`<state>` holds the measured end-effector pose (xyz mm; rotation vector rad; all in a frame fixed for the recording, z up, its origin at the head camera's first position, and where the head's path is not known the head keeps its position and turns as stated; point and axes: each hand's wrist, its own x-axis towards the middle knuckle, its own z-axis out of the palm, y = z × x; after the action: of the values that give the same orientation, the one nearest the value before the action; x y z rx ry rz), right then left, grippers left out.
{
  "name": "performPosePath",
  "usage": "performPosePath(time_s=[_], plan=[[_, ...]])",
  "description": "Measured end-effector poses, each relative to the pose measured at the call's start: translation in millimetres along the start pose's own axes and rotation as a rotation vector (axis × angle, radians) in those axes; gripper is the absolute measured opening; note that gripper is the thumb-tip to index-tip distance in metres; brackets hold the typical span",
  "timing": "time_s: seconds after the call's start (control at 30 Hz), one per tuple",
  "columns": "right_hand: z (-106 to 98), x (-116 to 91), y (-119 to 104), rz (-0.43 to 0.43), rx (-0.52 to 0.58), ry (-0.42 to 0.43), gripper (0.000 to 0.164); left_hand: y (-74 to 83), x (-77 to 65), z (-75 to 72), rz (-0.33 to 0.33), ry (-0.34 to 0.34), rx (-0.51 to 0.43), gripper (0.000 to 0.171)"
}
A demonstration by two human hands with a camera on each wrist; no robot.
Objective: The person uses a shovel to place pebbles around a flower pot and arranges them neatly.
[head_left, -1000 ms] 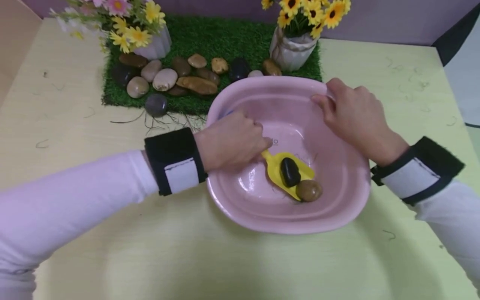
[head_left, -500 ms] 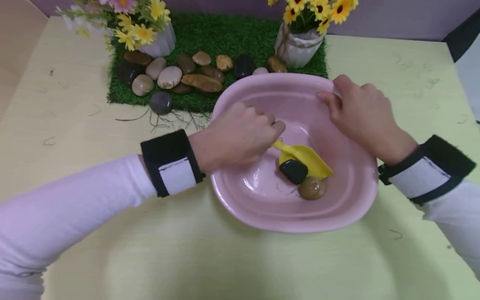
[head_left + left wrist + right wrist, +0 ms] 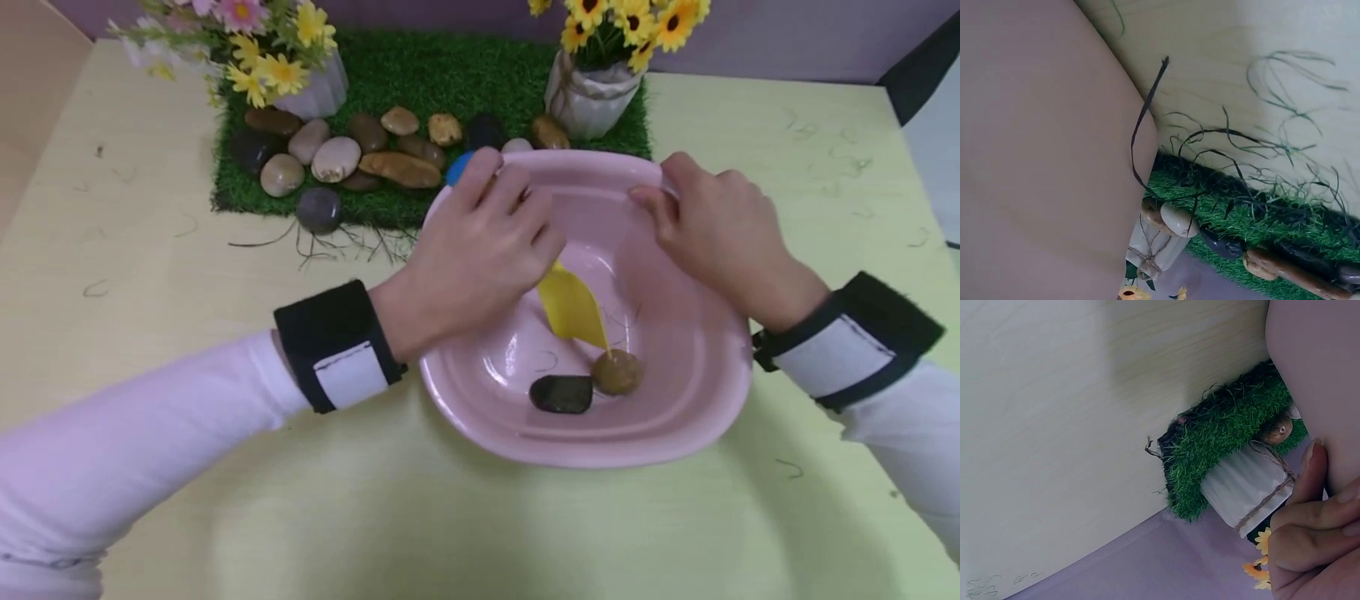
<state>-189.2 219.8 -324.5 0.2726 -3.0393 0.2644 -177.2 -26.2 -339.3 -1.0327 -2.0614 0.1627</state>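
In the head view a pink basin (image 3: 675, 400) stands on the table. My right hand (image 3: 720, 233) grips its far right rim, thumb inside and fingers outside; the right wrist view shows the curled fingers (image 3: 1310, 537) at the basin's edge. Over the basin's left side, my left hand (image 3: 487, 242) holds a toy shovel by its handle, whose blue end (image 3: 459, 169) shows above the fist. The yellow blade (image 3: 572, 307) points down into the basin, its tip at a brown stone (image 3: 617, 372). A black stone (image 3: 561, 394) lies beside that stone. In the left wrist view the basin wall (image 3: 1047, 150) hides the hand.
Behind the basin lies a green grass mat (image 3: 442, 67) with several stones (image 3: 401, 169). A flower pot (image 3: 315, 87) stands on its left, another pot (image 3: 592, 92) with yellow flowers on its right. A dark grey stone (image 3: 318, 210) lies at the mat's front edge.
The shovel has tipped from lying under the stones to steeply upright, its blue end rising. The black stone has come off the blade to the basin's near side. The right hand keeps its grip.
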Motion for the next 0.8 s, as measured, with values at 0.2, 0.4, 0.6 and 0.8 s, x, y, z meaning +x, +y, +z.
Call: performPosePath(time_s=[0.2, 0.4, 0.6, 0.8], plan=[[-0.3, -0.4, 1.0, -0.011, 0.003, -0.008, 0.040, 1.2, -0.2, 1.3, 0.008, -0.124, 0.004, 0.025], [0.2, -1.6, 0.8, -0.024, 0.006, 0.004, 0.040, 0.5, 1.0, -1.1, 0.238, -0.411, -0.269, 0.025], [0.3, -0.8, 0.6, -0.021, -0.001, 0.009, 0.040, -0.7, 4.9, 1.8, 0.319, -0.392, -0.292, 0.022], [-0.4, 0.4, -0.1, -0.012, 0.002, -0.004, 0.041, -3.5, 8.1, 2.8, 0.345, -0.462, -0.348, 0.019]])
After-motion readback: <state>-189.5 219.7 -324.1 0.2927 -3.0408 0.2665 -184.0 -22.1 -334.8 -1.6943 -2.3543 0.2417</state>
